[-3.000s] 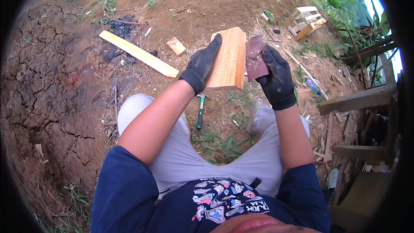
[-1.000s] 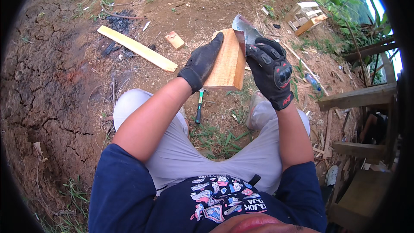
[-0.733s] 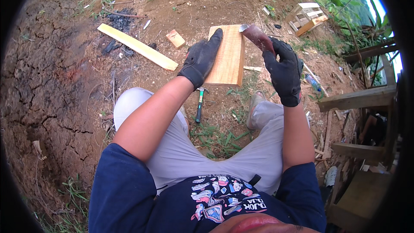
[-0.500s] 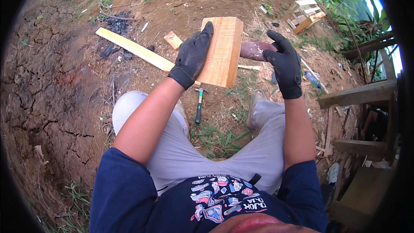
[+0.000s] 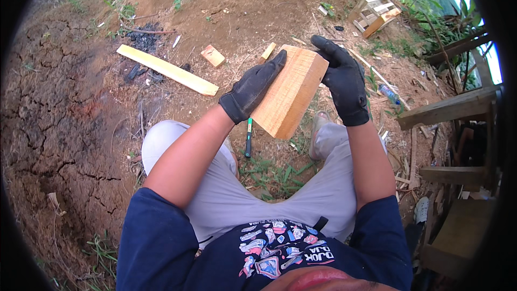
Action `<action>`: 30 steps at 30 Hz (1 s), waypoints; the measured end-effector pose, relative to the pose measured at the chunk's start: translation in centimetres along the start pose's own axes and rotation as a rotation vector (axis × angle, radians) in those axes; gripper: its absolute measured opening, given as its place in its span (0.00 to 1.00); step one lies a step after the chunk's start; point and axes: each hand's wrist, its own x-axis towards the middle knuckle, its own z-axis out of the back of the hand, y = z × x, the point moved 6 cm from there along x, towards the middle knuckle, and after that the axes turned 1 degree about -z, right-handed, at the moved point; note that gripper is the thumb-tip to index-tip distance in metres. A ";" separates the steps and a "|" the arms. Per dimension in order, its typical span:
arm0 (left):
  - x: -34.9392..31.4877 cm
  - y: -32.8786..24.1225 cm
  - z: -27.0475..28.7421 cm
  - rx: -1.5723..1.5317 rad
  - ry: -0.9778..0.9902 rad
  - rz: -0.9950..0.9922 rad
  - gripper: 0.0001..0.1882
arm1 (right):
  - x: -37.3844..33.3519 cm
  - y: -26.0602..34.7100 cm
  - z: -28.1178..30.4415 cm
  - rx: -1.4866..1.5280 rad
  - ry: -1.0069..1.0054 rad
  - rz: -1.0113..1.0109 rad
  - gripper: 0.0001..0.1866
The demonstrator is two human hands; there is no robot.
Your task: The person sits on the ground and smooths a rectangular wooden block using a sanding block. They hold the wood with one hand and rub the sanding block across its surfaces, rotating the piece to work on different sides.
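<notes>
My left hand, in a black glove, grips a thick pale-brown wooden block by its left side, thumb along the top face. The block is held tilted above my knees. At its far right edge is my right hand, also gloved in black, with its fingers bent and their tips partly hidden behind the block. The reddish-brown, dusty curled sheet it held, which looks like sandpaper, is now out of sight behind the block. Below the block, on the ground, lies a hammer with a black and green handle, its head covered by the block.
A long pale board lies on the soil at left, near charred remains. Small wood offcuts lie beyond the block. A slatted wooden crate stands far right. Rough timber framing and a plastic bottle are at right.
The block has moved nearer and right, and its tilt has turned. My right hand has closed in on its far edge, and the reddish-brown sheet has gone behind it. The hammer head is now covered.
</notes>
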 end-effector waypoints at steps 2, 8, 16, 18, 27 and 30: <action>0.4 0.5 -0.6 -0.238 0.025 -0.026 0.36 | 0.2 0.1 0.0 0.000 0.009 0.013 0.27; -0.4 -2.4 -1.7 -0.567 0.272 -0.161 0.38 | 0.2 -0.9 -1.0 0.375 0.158 -0.105 0.20; -1.4 -4.6 -3.2 -0.113 0.174 -0.322 0.37 | -0.7 -0.8 -2.6 0.284 0.154 -0.046 0.23; -1.5 -4.2 -2.7 -0.142 0.090 -0.246 0.37 | -0.8 -1.3 -2.4 0.431 0.130 -0.050 0.22; 0.1 0.1 0.4 -0.230 -0.143 -0.026 0.37 | -1.8 2.1 1.6 -0.266 -0.290 0.233 0.19; 0.7 3.4 0.8 -0.050 -0.143 0.077 0.38 | -5.0 6.8 -1.2 -0.892 -0.019 0.425 0.20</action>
